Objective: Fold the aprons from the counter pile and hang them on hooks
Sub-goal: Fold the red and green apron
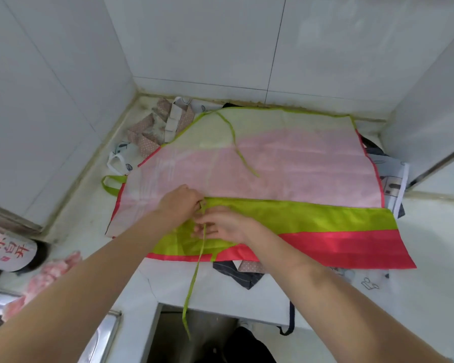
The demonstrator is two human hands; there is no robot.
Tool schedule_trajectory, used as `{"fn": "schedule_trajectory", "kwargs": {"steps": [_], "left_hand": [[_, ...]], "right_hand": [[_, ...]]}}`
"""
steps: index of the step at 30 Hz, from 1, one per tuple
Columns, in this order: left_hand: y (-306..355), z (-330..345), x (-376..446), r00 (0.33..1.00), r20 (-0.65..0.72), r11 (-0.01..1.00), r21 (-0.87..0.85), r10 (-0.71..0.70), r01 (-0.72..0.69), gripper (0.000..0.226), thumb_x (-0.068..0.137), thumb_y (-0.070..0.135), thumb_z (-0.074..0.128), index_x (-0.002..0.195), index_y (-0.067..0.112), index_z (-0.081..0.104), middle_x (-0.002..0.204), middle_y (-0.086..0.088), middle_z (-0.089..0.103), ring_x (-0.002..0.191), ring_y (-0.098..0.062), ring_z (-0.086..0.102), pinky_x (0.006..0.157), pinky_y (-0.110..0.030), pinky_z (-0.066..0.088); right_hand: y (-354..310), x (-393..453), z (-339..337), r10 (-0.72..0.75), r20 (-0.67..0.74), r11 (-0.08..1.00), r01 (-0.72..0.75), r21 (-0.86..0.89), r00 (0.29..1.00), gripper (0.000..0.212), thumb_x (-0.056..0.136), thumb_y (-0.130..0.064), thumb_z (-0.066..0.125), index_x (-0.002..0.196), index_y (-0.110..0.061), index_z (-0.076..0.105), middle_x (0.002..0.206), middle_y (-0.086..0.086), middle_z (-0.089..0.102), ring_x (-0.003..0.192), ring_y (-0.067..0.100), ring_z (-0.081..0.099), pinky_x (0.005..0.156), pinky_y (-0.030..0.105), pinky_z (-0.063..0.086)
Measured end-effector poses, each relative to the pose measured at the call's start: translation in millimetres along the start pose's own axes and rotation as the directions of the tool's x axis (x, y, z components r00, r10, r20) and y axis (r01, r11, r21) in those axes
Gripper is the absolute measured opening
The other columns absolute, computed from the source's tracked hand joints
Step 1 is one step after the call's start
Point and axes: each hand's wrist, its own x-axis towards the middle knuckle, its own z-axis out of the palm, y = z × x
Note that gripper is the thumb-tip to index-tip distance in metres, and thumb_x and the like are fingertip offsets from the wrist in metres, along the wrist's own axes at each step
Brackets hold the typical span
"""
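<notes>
A pink and lime-green apron (286,163) lies spread on the white counter (430,244), its near edge folded over to show bright green and red bands (325,231). My left hand (178,203) pinches the top of a green tie strap (194,279) at the fold's edge. My right hand (220,226) rests on the green band, the strap running between its fingers. The strap hangs off the counter's front edge. A second green strap (236,142) lies loose across the pink area. More aprons (157,127) lie underneath, mostly hidden.
White tiled walls (207,48) enclose the counter at the back, left and right. A striped dark apron (241,273) and a printed one (391,179) stick out beneath. A pink cloth (50,279) and a bottle with red characters (8,250) lie at the left. A dark gap (194,334) opens below the counter.
</notes>
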Motion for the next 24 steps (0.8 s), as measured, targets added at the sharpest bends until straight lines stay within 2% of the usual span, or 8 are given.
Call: {"fn": "schedule_trajectory", "kwargs": {"steps": [4,9,12,14,16,18,21,24], "left_hand": [[-4,-2,1,0.995,0.009,0.976,-0.193,-0.1,0.099,0.035,0.102,0.029,0.035,0.109,0.006,0.061,0.112,-0.018,0.063,0.107,-0.032,0.057,0.085,-0.035,0.041],[-10,3,15,0.979,0.176,0.911,-0.379,-0.101,0.161,0.036,0.102,0.031,0.034,0.112,0.011,0.062,0.117,-0.011,0.063,0.104,-0.025,0.059,0.088,-0.026,0.042],[-5,0,29,0.967,0.225,0.835,-0.505,-0.118,0.22,0.018,0.1,0.024,0.042,0.095,0.016,0.058,0.085,-0.003,0.06,0.057,-0.009,0.059,0.053,-0.011,0.041],[-5,-6,40,0.963,0.219,0.801,-0.543,-0.154,0.252,0.012,0.097,0.016,0.048,0.091,0.013,0.057,0.074,-0.001,0.055,0.047,-0.005,0.054,0.047,-0.011,0.039],[-6,-12,53,0.972,0.139,0.809,-0.539,-0.189,0.234,0.015,0.094,0.009,0.049,0.101,0.008,0.063,0.087,-0.004,0.063,0.071,-0.019,0.062,0.059,-0.014,0.042],[-7,-22,68,0.975,0.052,0.835,-0.507,-0.218,0.213,0.023,0.093,0.004,0.048,0.111,0.004,0.063,0.109,-0.009,0.065,0.099,-0.025,0.061,0.079,-0.021,0.042],[-1,-35,88,0.981,0.027,0.866,-0.464,-0.194,0.184,0.029,0.092,0.002,0.046,0.118,0.002,0.058,0.122,-0.014,0.058,0.11,-0.028,0.056,0.089,-0.027,0.04],[8,-41,108,0.982,-0.008,0.872,-0.462,-0.187,0.162,0.036,0.092,0.004,0.046,0.128,0.005,0.049,0.13,-0.012,0.047,0.112,-0.029,0.053,0.092,-0.031,0.041]], "right_hand": [[-42,-16,-55,-0.047,-0.172,0.996,0.06,0.066,0.984,0.015,0.091,0.0,0.053,0.078,-0.007,0.058,0.046,-0.002,0.046,0.033,0.004,0.037,0.039,0.017,0.037],[-86,-67,-154,-0.182,-0.455,0.942,0.023,-0.334,0.871,0.011,0.085,-0.001,0.063,0.074,-0.002,0.062,0.057,0.006,0.042,0.034,0.006,0.031,0.04,0.018,0.032],[-74,-81,-188,-0.159,-0.477,0.84,-0.135,-0.525,0.864,0.004,0.083,0.001,0.063,0.079,0.001,0.063,0.056,0.008,0.051,0.034,0.008,0.043,0.043,0.021,0.037],[-61,-80,-196,-0.021,-0.43,0.685,-0.3,-0.664,0.903,0.012,0.085,0.0,0.059,0.075,-0.004,0.063,0.054,0.004,0.055,0.039,0.007,0.048,0.041,0.017,0.037],[-57,-73,-198,0.081,-0.411,0.404,-0.407,-0.819,0.908,0.01,0.088,-0.007,0.055,0.08,-0.009,0.061,0.06,0.001,0.055,0.053,0.01,0.049,0.047,0.015,0.036],[-67,-61,-199,-0.003,-0.435,0.306,-0.414,-0.857,0.9,0.012,0.091,-0.011,0.052,0.094,-0.008,0.063,0.086,0.009,0.061,0.079,0.02,0.058,0.065,0.017,0.042],[-93,-36,-201,-0.209,-0.408,0.382,-0.31,-0.871,0.889,0.026,0.091,-0.013,0.052,0.106,0.001,0.068,0.113,0.016,0.065,0.108,0.027,0.06,0.078,0.024,0.043],[-112,-2,-190,-0.318,-0.355,0.506,-0.159,-0.848,0.879,0.028,0.089,-0.022,0.062,0.096,0.004,0.07,0.095,0.02,0.068,0.085,0.021,0.062,0.064,0.025,0.039]]}}
